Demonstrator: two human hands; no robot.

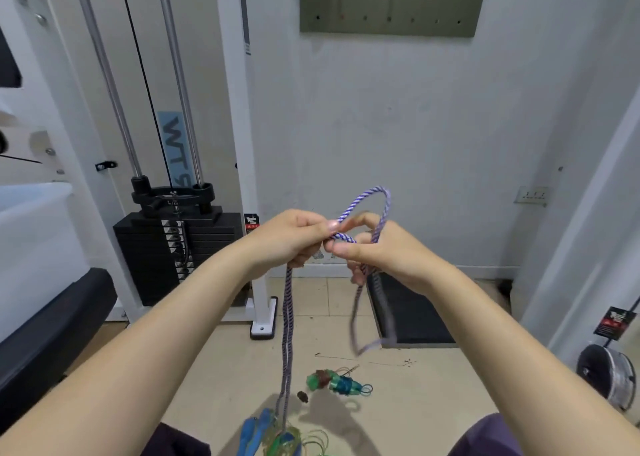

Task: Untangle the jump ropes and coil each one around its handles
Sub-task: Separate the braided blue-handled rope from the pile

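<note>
So I had my left hand (289, 239) and right hand (375, 253) both pinching the purple-white rope (375, 197) mid-air; its strands dangled down to the blue handles (254, 435) near me.

Both my forearms reach forward, bare, and meet near mid-frame at about the same height. My left hand (289, 239) is curled closed, thumb tip pressed forward in a pinch. My right hand (384, 253) faces it, almost touching, its fingers (360, 220) bent and the thumb pinching inward. Both wrists are held fairly straight.
</note>
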